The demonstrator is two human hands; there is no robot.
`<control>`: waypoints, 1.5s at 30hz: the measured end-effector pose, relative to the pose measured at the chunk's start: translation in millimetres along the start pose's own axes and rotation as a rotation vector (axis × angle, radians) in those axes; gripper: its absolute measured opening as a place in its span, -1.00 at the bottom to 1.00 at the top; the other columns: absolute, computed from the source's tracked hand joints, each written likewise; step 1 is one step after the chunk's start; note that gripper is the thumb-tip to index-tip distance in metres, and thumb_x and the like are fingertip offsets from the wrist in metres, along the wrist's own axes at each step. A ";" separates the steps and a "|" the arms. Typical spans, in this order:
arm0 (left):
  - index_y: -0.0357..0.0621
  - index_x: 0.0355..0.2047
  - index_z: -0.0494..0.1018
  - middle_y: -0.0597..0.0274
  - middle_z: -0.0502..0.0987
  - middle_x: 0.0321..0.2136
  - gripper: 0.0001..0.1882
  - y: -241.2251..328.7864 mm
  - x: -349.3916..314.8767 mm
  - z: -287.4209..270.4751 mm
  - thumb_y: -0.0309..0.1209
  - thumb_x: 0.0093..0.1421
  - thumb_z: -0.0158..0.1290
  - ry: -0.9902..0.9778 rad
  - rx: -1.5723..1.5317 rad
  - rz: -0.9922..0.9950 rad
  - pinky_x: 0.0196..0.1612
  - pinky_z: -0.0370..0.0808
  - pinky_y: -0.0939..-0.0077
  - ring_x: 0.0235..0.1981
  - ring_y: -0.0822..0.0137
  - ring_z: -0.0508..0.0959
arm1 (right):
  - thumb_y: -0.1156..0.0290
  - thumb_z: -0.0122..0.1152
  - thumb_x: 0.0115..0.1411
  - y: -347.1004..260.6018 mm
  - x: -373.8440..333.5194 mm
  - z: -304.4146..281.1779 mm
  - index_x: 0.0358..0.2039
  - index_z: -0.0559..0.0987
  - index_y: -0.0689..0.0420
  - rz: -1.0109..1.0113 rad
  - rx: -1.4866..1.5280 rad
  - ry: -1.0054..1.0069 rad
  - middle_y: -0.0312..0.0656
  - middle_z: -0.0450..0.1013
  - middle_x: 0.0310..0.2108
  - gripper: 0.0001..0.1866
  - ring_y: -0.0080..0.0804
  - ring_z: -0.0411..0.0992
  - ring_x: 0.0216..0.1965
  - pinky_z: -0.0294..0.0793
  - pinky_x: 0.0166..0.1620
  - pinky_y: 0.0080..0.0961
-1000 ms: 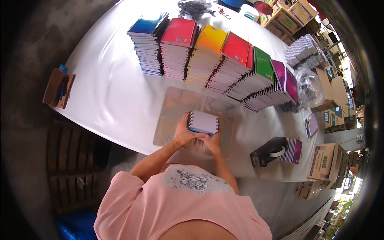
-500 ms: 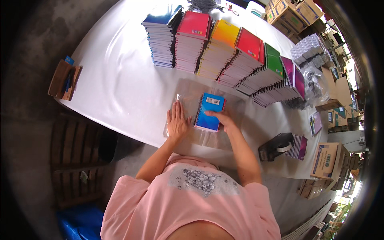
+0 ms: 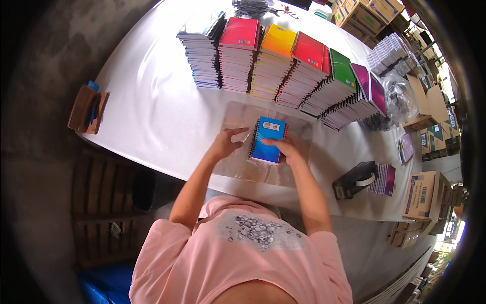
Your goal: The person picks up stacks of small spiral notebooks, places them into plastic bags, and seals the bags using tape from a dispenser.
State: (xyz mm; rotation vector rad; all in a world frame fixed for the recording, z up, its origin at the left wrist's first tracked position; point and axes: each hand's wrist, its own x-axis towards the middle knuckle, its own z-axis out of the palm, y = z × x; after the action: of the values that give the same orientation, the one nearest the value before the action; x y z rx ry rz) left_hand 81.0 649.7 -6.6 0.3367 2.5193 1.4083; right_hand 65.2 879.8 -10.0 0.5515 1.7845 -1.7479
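Observation:
A small spiral-bound notebook with a blue cover and a white label (image 3: 269, 137) lies in front of me; pink edges show beneath it, so more notebooks seem stacked under it. The stack rests on a clear plastic sheet or bag (image 3: 235, 169) spread on the table. My right hand (image 3: 286, 146) grips the stack's right side, thumb on the blue cover, its other fingers partly hidden. To the left of the stack, my left hand (image 3: 226, 144) is raised a little over the plastic, thumb and fingers apart, with nothing visible between them.
Tall stacks of spiral notebooks in blue, red (image 3: 240, 34), yellow (image 3: 278, 40), green (image 3: 342, 71) and purple (image 3: 375, 93) stand beyond the plastic. A black tape dispenser (image 3: 352, 181) sits at right beside purple notebooks (image 3: 386, 178). A brown box (image 3: 87, 110) is at the table's left edge. Cardboard cartons (image 3: 421, 195) stand at right.
My left hand has lifted from lying flat on the plastic, and its fingers have turned toward the notebooks. My right hand stays on the stack. The whole view has shifted slightly.

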 end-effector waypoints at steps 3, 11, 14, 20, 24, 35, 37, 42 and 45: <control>0.06 0.20 0.16 0.07 0.08 0.23 -0.24 2.3 6.0 -0.2 -0.62 -0.07 0.04 -0.155 -0.206 -0.072 -0.37 0.46 0.53 -0.44 0.39 0.49 | 0.34 0.51 -0.28 3.7 5.3 -2.2 -0.21 0.54 0.14 -0.044 0.010 -0.029 -0.16 0.51 -0.29 -0.46 -0.40 0.51 -0.33 0.54 -0.29 -0.41; -0.20 0.27 -0.19 -0.18 -0.16 0.26 0.12 21.5 32.7 59.0 -0.45 -0.31 0.19 -0.082 0.098 0.084 0.04 0.36 0.19 0.10 -0.10 0.28 | 0.37 0.44 -0.21 -4.3 9.0 -0.2 -0.19 0.53 0.16 0.047 -0.149 0.021 -0.17 0.52 -0.28 -0.51 -0.38 0.51 -0.39 0.51 -0.29 -0.47; -0.17 0.28 -0.30 -0.17 -0.17 0.26 0.22 29.4 42.0 71.3 -0.38 -0.33 0.24 -0.165 0.227 0.027 0.05 0.35 0.19 0.08 -0.11 0.31 | 0.40 0.40 -0.21 13.0 22.3 -9.1 -0.22 0.55 0.14 -0.069 -0.194 0.095 -0.14 0.53 -0.31 -0.55 -0.35 0.51 -0.39 0.49 -0.29 -0.44; -0.08 0.23 -0.61 -0.34 -0.06 0.21 0.44 45.8 44.3 63.2 -0.32 -0.39 0.33 -0.270 0.134 0.051 0.02 0.39 0.21 0.05 -0.12 0.35 | 0.28 0.37 -0.14 43.1 20.9 7.5 0.21 -0.02 0.38 -0.542 -0.582 0.475 0.17 0.13 0.16 0.01 -0.11 0.19 0.16 0.22 0.13 -0.42; -0.02 0.21 -0.68 -0.39 0.13 0.12 0.50 39.8 40.1 51.9 -0.33 -0.42 0.36 -0.327 -0.091 0.015 0.02 0.38 0.22 0.03 -0.11 0.38 | 0.23 0.30 -0.01 25.6 17.3 5.0 0.22 -0.36 0.41 -0.349 0.163 0.097 0.20 -0.23 0.27 0.13 -0.07 -0.22 0.32 -0.06 0.26 -0.41; -0.15 0.03 0.32 0.08 0.32 0.08 -0.37 39.0 29.7 41.8 -0.49 -0.13 0.20 -0.133 0.300 0.356 -0.01 0.40 0.27 -0.03 0.05 0.43 | 0.11 0.11 0.13 45.0 25.6 1.8 0.24 -0.30 0.34 -0.369 -0.559 0.350 0.15 -0.31 0.30 -0.02 -0.09 -0.32 0.33 -0.24 0.31 -0.37; -0.13 0.03 0.33 0.14 0.35 0.05 -0.38 40.0 30.3 44.1 -0.45 -0.12 0.20 -0.186 0.383 0.359 -0.01 0.40 0.27 -0.02 0.07 0.43 | -0.01 0.01 0.15 52.0 18.2 -5.6 0.23 -0.10 0.39 -0.411 -0.421 0.442 0.22 -0.34 0.28 -0.10 -0.01 -0.39 0.33 -0.21 0.28 -0.08; -0.09 -0.05 0.39 0.29 0.40 0.01 -0.43 39.5 27.4 38.9 -0.39 -0.15 0.24 -0.119 0.561 0.310 -0.07 0.40 0.24 -0.05 0.16 0.46 | 0.21 -0.01 0.16 102.2 -34.8 3.4 0.14 0.20 0.32 -0.111 -0.936 1.044 0.06 -0.28 0.31 -0.39 -0.05 -0.28 0.33 -0.18 0.21 0.16; -0.11 -0.09 0.39 0.29 0.43 -0.06 -0.43 49.1 31.3 44.1 -0.39 -0.18 0.26 -0.161 0.589 0.287 -0.09 0.40 0.22 -0.11 0.18 0.49 | 0.34 -0.03 0.17 129.6 -24.3 0.1 0.13 0.22 0.30 -0.462 -1.104 1.096 0.10 -0.15 0.28 -0.46 0.02 -0.18 0.30 -0.14 0.20 0.13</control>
State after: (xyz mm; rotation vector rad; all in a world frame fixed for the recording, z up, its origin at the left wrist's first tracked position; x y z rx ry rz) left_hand 69.5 719.9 10.1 0.9034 2.7729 0.6378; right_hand 168.0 889.7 -92.1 0.6427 3.3967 -0.2781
